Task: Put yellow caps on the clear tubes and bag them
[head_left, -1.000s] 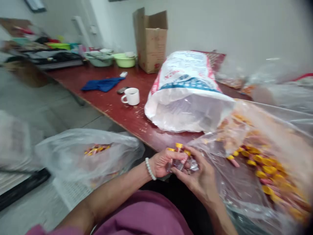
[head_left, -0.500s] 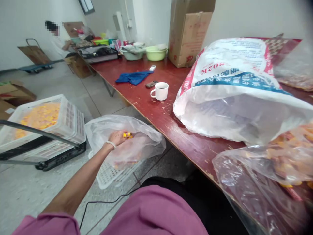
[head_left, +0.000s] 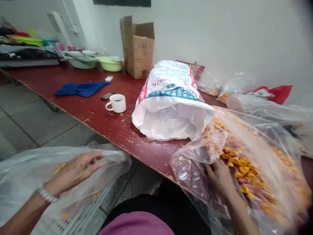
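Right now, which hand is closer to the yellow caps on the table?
Right. The right hand is by the caps; the left hand is farther, over the bag beside the table.

Table (head_left: 156, 153) is showing glossy, scuffed paint; clear bag (head_left: 189, 166) is looking like thin, shiny, wrinkled plastic; cloudy bag (head_left: 114, 163) is showing thin plastic too; yellow caps (head_left: 244, 169) are looking smooth, plastic; mug (head_left: 119, 105) is looking smooth, glossy; cloth (head_left: 81, 89) is looking matt; box (head_left: 143, 54) is showing matt cardboard.
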A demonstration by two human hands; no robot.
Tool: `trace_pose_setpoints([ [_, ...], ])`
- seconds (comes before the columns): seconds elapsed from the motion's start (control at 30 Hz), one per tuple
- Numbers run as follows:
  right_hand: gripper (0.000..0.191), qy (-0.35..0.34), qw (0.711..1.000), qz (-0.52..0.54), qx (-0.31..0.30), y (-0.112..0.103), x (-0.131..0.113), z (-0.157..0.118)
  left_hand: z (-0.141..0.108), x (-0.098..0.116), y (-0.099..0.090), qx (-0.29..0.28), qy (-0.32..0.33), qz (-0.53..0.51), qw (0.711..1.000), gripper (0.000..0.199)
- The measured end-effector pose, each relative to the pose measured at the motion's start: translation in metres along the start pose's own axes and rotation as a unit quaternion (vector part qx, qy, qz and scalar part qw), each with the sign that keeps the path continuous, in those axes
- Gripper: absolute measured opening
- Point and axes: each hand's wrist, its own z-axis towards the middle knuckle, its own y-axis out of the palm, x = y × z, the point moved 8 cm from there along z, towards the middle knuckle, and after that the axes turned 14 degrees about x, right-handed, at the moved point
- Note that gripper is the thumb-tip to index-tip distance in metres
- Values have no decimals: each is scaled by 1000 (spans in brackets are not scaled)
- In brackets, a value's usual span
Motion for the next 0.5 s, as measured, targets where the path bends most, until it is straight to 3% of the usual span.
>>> trace_pose_setpoints([
  [0.07,20,-1,1000,-1,-12,6,-4,1,26,77,3,16,136,-70,988,31],
  [0.13,20,7,1000,-4,-6,7,-3,1,58,142,13,50,231,-106,966,32],
  [0.23,20,14,1000,-8,-5,3,1,-5,110,208,63,5,254,-78,964,38],
  [0.37,21,28,999,-16,-8,-7,6,-16,161,253,127,-19,172,-39,984,28],
  [0.5,23,47,998,-36,-12,-15,7,-23,185,259,161,-15,90,-34,995,28],
])
